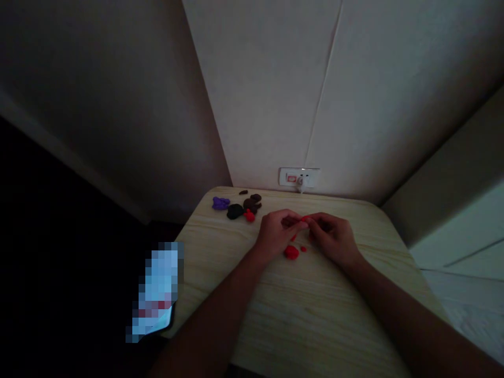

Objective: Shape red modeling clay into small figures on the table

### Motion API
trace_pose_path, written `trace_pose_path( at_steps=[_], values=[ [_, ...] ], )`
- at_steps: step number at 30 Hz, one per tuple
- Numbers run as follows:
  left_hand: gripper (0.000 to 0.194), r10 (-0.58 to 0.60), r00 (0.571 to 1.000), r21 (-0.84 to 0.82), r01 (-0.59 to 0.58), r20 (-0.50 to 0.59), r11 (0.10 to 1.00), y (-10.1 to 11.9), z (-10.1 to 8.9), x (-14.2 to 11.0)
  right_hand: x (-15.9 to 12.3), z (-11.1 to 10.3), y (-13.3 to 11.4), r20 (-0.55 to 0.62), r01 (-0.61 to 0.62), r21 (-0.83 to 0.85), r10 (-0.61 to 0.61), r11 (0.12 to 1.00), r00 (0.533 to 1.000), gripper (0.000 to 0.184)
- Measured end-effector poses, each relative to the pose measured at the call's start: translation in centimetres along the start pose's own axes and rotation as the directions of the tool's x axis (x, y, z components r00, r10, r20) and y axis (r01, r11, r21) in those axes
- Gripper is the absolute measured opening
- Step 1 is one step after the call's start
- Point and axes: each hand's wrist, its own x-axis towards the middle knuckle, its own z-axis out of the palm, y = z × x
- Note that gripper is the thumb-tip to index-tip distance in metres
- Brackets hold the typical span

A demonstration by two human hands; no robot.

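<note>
Head view: both hands [275, 231] [336, 239] pinch red clay [304, 219] inside table edges [386, 226].

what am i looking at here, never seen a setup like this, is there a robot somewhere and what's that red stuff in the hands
There is no robot here: these are a person's own bare hands. The single picture comes from a camera worn on their head, looking forward and down.

The left hand and right hand meet above a wooden table, their fingertips pinching a small red piece. It looks like modelling clay, though I can't be sure.

Just below them on the table lie a red lump and a red crumb. Towards the back left are a purple lump, a black lump, some brown pieces and a little red blob. The wall behind has a socket panel.
</note>
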Motion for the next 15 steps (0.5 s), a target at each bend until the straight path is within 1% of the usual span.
trace_pose_path(
  at_steps=[4, 8, 12, 14, 15],
  values=[
    [0.021, -0.031, 0.999, -0.033, 0.031, -0.014, 0.999, 0.2, -0.5, -0.1, -0.2, 0.3, -0.4, 0.05, 0.004, 0.034, -0.006, 0.999, 0.999, 0.03],
    [0.017, -0.064, 0.998, -0.066, 0.065, 0.027, 0.996, 0.4, -0.9, 0.0, -0.3, 0.5, -0.7, 0.088, -0.032, 0.108, 0.023, 0.994, 0.996, 0.031],
    [0.019, -0.065, 0.995, -0.117, 0.074, 0.073, 0.99, 0.8, -1.0, -0.2, -0.4, 0.5, -1.2, 0.163, -0.119, 0.284, 0.075, 0.951, 0.984, 0.037],
    [0.021, -0.077, 0.991, -0.147, 0.093, 0.112, 0.985, 1.0, -1.0, -0.3, -0.4, 0.7, -1.5, 0.19, -0.14, 0.36, 0.074, 0.922, 0.979, 0.04],
    [0.021, -0.084, 0.988, -0.161, 0.104, 0.127, 0.981, 1.1, -1.0, -0.3, -0.4, 0.8, -1.6, 0.183, -0.136, 0.384, 0.069, 0.913, 0.981, 0.04]
  ],
)
